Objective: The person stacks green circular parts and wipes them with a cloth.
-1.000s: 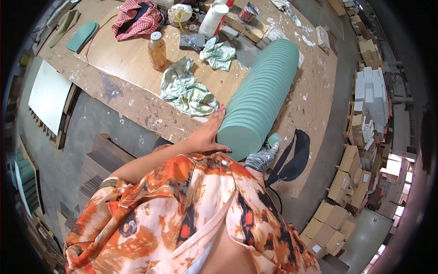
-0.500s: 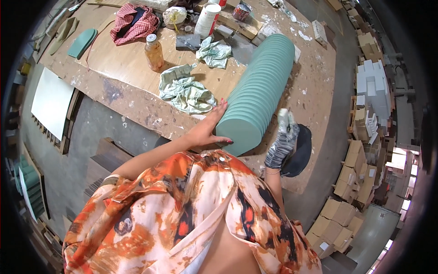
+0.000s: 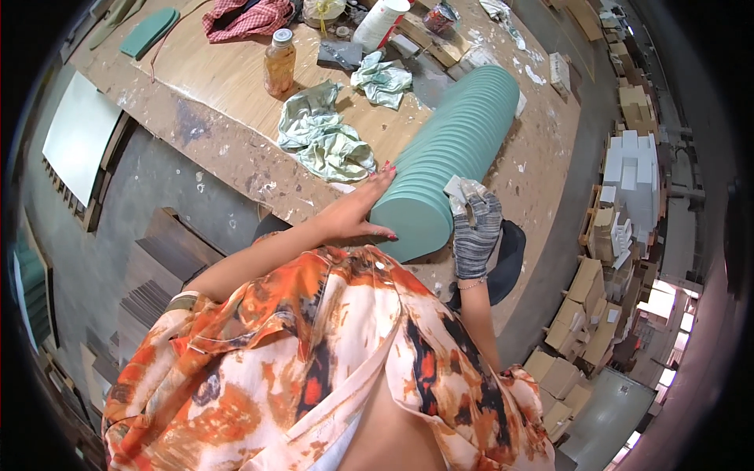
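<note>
Green, rounded slabs in a ridged row lie right of the frame's centre; the bare left hand, spread wide, touches them; the grey-gloved right hand holds a small pale pad.

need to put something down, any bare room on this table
Bare wood lies between the green pad and jar; another patch, right of the ridged stack, beyond the right hand. Crowded: around the grey block and canister.

Row of discs on table, left hand at its left, pad in right hand at right, 2 rags to left, jar behind nearer rag
</note>
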Demonstrator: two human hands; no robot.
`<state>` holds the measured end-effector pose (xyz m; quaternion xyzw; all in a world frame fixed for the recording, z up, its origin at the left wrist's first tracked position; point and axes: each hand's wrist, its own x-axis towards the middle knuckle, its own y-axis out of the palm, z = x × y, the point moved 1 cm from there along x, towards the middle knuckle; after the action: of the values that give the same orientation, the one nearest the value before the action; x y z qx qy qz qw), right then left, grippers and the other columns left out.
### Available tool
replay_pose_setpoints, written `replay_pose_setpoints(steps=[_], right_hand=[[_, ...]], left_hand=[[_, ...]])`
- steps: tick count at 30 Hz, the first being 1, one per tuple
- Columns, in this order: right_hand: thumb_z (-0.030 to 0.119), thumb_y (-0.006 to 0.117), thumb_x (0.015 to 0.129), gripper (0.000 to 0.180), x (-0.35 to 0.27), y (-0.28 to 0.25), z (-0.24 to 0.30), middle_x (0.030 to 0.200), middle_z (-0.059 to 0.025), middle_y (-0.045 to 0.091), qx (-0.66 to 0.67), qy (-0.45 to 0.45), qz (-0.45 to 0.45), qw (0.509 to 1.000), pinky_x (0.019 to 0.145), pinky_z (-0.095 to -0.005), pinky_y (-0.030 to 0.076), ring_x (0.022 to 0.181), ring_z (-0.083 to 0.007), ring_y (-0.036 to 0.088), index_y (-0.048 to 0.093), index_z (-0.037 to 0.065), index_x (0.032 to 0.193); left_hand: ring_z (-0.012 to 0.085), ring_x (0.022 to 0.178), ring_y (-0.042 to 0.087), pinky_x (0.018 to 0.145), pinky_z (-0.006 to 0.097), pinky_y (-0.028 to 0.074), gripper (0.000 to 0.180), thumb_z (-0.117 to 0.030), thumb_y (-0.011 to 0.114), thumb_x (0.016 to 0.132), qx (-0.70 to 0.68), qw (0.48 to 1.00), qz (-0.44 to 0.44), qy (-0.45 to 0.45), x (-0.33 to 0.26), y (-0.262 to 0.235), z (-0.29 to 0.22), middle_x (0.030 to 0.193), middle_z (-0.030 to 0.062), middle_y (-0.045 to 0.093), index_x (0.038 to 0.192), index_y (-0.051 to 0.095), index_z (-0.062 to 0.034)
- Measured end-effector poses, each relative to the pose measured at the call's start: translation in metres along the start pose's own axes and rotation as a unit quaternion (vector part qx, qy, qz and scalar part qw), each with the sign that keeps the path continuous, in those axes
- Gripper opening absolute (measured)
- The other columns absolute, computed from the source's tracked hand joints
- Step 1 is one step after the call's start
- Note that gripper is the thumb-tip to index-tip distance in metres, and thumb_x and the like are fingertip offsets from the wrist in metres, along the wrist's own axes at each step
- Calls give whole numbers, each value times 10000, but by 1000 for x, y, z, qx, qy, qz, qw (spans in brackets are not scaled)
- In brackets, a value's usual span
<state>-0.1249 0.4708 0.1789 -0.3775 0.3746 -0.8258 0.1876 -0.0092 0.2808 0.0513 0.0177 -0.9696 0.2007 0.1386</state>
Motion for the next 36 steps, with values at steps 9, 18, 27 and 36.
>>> replay_pose_setpoints(steps=[9, 18, 27, 36], right_hand=[[115, 670, 827, 283, 45, 29, 22, 1095, -162, 626, -45, -92, 182, 978, 933, -423, 441, 1044, -330, 568, 681, 68, 1106], [159, 644, 851, 269, 50, 37, 24, 1121, -159, 626, -44, -110, 235, 965, 957, -423, 432, 1051, -330, 569, 685, 68, 1101], [44, 707, 806, 258, 4, -5, 2, 1086, -122, 641, -14, 13, 38, 999, 946, -386, 448, 1048, -270, 577, 684, 43, 1063], [-3, 735, 789, 284, -77, 12, -29, 1093, -109, 621, 112, 216, -171, 955, 952, -380, 462, 1039, -250, 579, 658, 9, 1063]], left_hand=[[354, 1425, 230, 1177, 420, 199, 1098, -449, 767, 752, 7, 1000, -6, -9, -3, 5, 7, 1543, 236, 196, 1495, 117, 32], [394, 1419, 218, 1169, 418, 214, 1095, -502, 733, 768, 14, 1000, -4, -6, -6, 8, 10, 1526, 273, 199, 1495, 106, 23], [372, 1432, 201, 1177, 412, 184, 1094, -486, 744, 765, 18, 1000, 7, -7, -2, 3, 2, 1534, 267, 190, 1473, 131, 78], [365, 1443, 176, 1168, 418, 201, 1157, -370, 812, 734, 5, 1000, 15, -4, 5, 4, 0, 1561, 248, 120, 1512, 40, 1]])
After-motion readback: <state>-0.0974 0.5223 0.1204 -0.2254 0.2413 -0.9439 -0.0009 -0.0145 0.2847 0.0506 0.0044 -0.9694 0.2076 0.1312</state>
